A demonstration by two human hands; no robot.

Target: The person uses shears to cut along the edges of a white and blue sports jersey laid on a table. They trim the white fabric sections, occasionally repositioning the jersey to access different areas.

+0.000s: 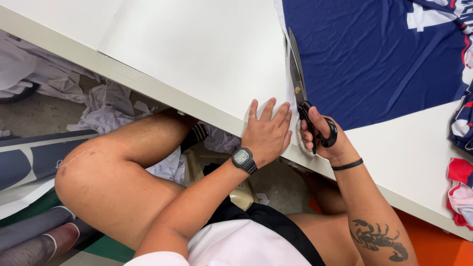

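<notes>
At the near edge of the white table [197, 54], my right hand [325, 138] is clenched through the black handles of the scissors [301, 93], blades running along the left border of the navy fabric [374, 54]. Just beside it, my left hand [266, 135] lies flat and unclenched, pressing the white sheet [207, 44].

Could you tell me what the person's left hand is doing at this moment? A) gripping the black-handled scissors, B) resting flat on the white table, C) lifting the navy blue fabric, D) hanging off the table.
B: the left hand lies flat, fingers spread, on the white table, while the right hand holds the black-handled scissors at the navy blue fabric.
</notes>
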